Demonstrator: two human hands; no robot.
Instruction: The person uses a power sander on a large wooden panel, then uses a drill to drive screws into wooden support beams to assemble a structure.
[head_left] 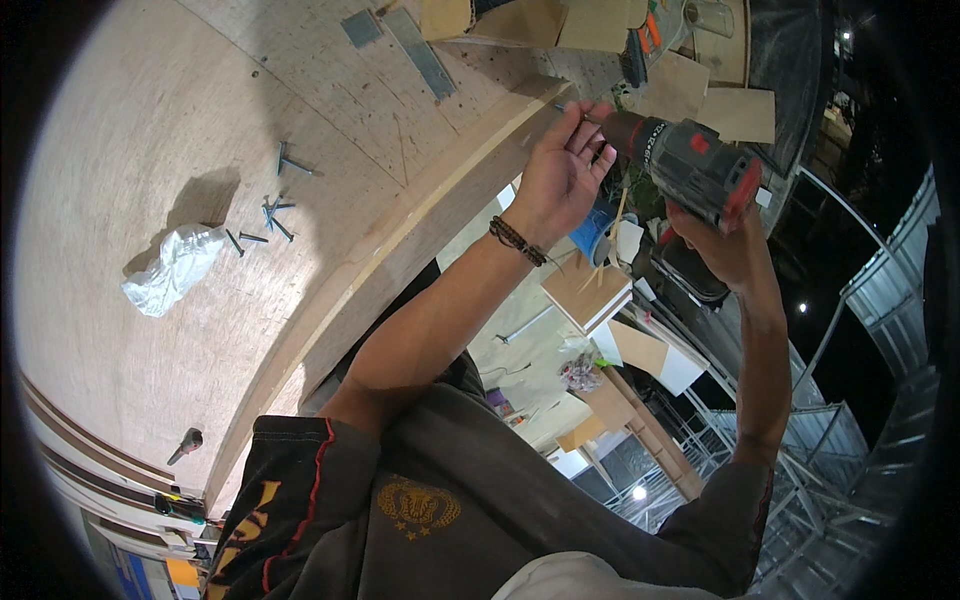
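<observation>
Head view: your right hand (715,240) is wrapped around the grip of a drill (690,165), which points left at the edge (430,215) of the worktop (120,120). Your left hand (565,180) has thumb and forefinger pinched on a screw (560,107) just ahead of the drill's chuck; your other fingers curl loosely, half open.

To the left on the worktop sits a crumpled white bag (175,270); its contents can't be made out. Loose screws (278,215) lie outside it, scattered just beside and beyond. A small tool (186,445) rests nearer you, at the lower left. Past your left hand, flat metal plates (418,55) lie on the wood, and beyond them stands a cardboard box (520,22), cut off by the frame, so you can't see what it holds.

Farther right, near some orange-handled tools (650,32), is a clear cup (710,15), its contents too small to tell. Below your left hand is a blue container (595,232); thin sticks (618,220) show by it, whether inside or in front you can't tell.
</observation>
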